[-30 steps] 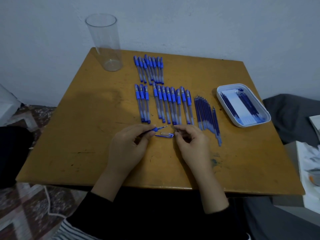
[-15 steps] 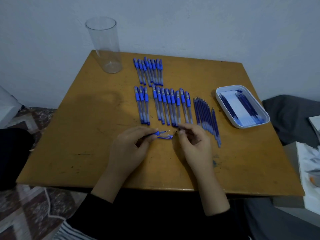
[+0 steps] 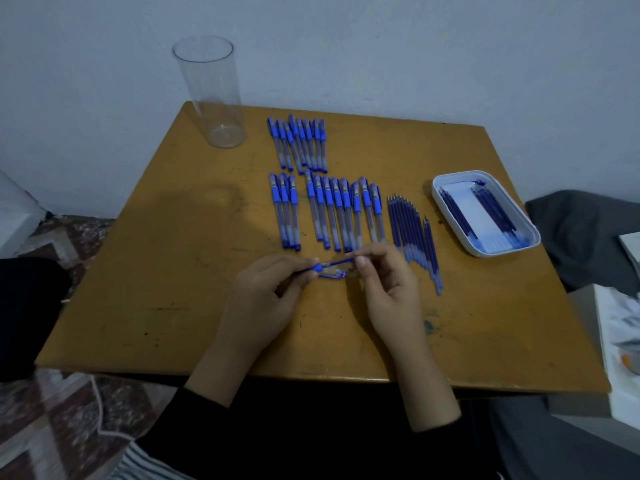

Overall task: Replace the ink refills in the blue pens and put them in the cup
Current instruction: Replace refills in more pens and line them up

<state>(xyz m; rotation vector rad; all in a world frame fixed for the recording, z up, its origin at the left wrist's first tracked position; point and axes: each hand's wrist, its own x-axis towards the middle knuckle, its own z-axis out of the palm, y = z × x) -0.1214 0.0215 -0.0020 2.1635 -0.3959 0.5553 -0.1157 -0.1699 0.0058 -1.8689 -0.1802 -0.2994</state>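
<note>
Our left hand (image 3: 263,299) gripped a pen (image 3: 316,269), our right hand (image 3: 388,289) pinched its refill (image 3: 338,262), both well inside the worktop (image 3: 166,289) edges

Just above the pen cap (image 3: 332,274), the right hand (image 3: 391,289) has closed the small gap that lay between its fingertips and the pen (image 3: 316,268) a second ago. Its thumb and forefinger now pinch the end of the blue refill (image 3: 337,262). A longer stretch of that refill now shows, bridging from the right hand to the left hand (image 3: 266,296), which grips the pen.
</note>
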